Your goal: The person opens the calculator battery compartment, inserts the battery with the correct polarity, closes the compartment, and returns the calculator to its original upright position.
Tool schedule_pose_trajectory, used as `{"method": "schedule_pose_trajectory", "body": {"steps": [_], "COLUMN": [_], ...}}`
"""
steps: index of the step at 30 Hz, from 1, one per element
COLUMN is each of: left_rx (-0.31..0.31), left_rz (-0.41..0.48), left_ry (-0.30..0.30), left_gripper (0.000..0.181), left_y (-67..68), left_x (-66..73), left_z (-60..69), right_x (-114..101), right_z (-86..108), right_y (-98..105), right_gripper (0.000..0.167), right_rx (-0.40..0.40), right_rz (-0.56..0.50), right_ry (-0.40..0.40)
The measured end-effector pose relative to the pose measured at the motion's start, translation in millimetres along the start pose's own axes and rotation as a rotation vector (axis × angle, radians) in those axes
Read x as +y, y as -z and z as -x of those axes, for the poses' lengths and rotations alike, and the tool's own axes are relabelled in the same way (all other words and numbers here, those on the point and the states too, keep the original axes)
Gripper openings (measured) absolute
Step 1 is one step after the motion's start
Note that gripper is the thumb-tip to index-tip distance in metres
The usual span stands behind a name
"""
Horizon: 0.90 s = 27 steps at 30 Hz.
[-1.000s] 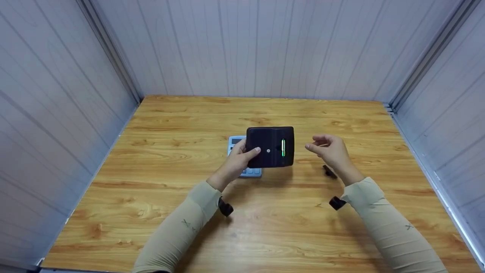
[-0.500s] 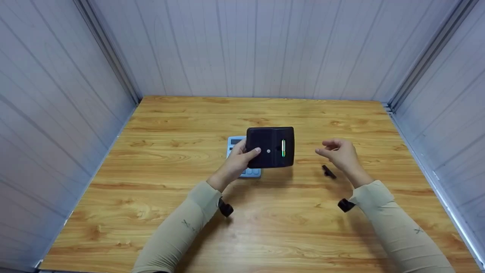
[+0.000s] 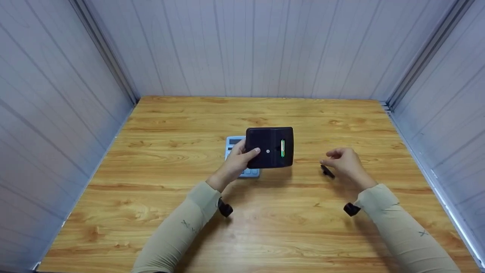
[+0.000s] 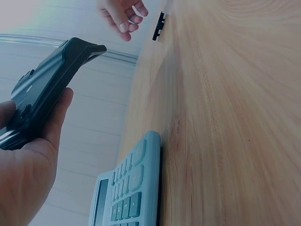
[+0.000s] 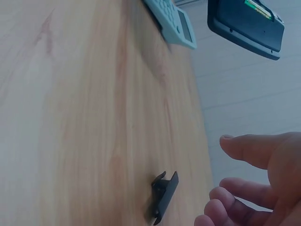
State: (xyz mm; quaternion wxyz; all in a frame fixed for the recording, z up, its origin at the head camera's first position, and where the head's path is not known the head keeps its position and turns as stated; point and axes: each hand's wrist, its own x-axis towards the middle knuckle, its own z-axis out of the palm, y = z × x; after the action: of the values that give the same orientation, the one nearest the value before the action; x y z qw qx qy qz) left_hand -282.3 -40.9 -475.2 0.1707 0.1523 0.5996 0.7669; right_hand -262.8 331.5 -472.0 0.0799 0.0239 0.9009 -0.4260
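My left hand (image 3: 235, 159) grips a black calculator (image 3: 267, 138) by its left side, thumb on top, above the table. Its back faces up, so any keys are hidden. A green battery (image 3: 283, 148) shows in an uncovered slot near its right end. To the right, my right hand (image 3: 346, 165) hovers with fingers loosely bent, holding nothing. Just below its fingertips a small black battery cover (image 5: 164, 200) lies on the table, clips visible; the right wrist view shows a gap between them. Under the black calculator lies a light blue calculator (image 4: 149, 179), partly covered in the head view.
The wood-grain table (image 3: 182, 125) is bounded by pale panel walls (image 3: 235, 49) at the back and sides. Small black wrist cameras hang at both cuffs, the right one (image 3: 351, 209) low over the tabletop.
My right hand has drawn back to the right, away from the black calculator, and come down toward the battery cover. My left hand and the black calculator have stayed nearly still.
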Motion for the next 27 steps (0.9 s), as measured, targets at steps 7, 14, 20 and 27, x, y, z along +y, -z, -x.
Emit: {"method": "schedule_pose_trajectory", "body": {"steps": [7, 14, 20, 27], "left_rx": [-0.002, 0.006, 0.022, 0.01], "left_rz": [0.005, 0.002, -0.003, -0.008], "left_ry": [-0.006, 0.0, 0.006, -0.003], "left_gripper": [0.044, 0.046, 0.045, 0.045], "left_y": [0.5, -0.6, -1.7, -0.7], "left_x": [-0.3, -0.4, 0.5, 0.2], "left_z": [0.1, 0.8, 1.1, 1.8], "right_x": [4.9, 12.8, 17.9, 20.1], "right_z": [0.4, -1.8, -4.4, -4.7], "right_y": [-0.3, -1.9, -3.2, -5.6], "right_gripper": [0.054, 0.048, 0.044, 0.035], "right_rx": [-0.048, -0.074, -0.067, -0.063], "right_rz": [0.018, 0.049, 0.062, 0.099], "right_ry": [-0.06, -0.078, -0.071, -0.055]}}
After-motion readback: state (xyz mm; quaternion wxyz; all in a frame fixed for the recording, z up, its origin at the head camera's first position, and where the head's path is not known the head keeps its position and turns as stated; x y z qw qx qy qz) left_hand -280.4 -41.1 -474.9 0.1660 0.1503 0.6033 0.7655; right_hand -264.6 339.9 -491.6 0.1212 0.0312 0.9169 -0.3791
